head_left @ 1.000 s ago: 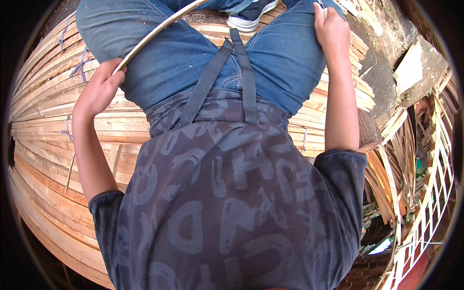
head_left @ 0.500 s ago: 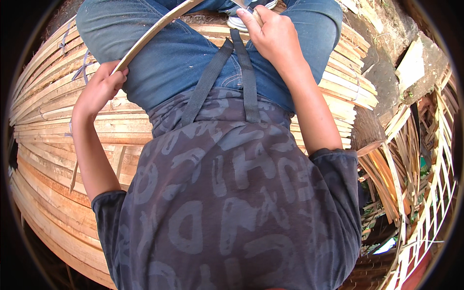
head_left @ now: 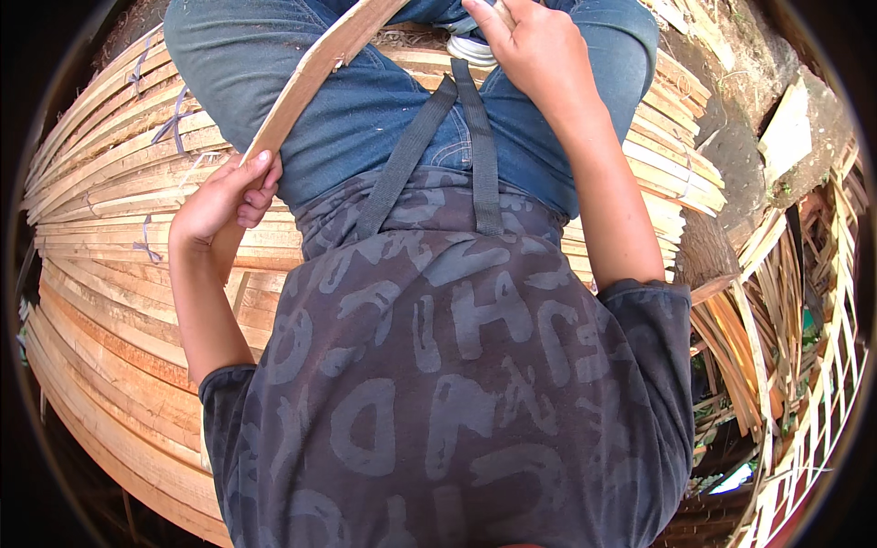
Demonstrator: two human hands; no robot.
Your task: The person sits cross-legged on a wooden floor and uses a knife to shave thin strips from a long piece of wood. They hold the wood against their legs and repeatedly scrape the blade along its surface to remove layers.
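Note:
A pale wooden strip (head_left: 315,78) slants across my left thigh and runs out past the top edge. My left hand (head_left: 228,203) is closed around its near end, thumb lying along the wood. A small rough splinter sticks out from the strip's side. Over my right thigh, my right hand (head_left: 541,50) is closed on the wooden handle of a knife (head_left: 503,12). The knife's blade is out of view now; only a bit of the handle shows by my fingers.
Bundles of long wooden strips (head_left: 100,315), tied with purple string (head_left: 174,123), lie beneath and beside me. Grey stone (head_left: 731,151) borders them on the right. Past it are loose thin slats (head_left: 735,356) and a woven lattice (head_left: 827,429).
My left hand has come nearer my body with the strip, which now shows its broad face. My right hand has moved slightly away from me, and the knife's blade has left the view.

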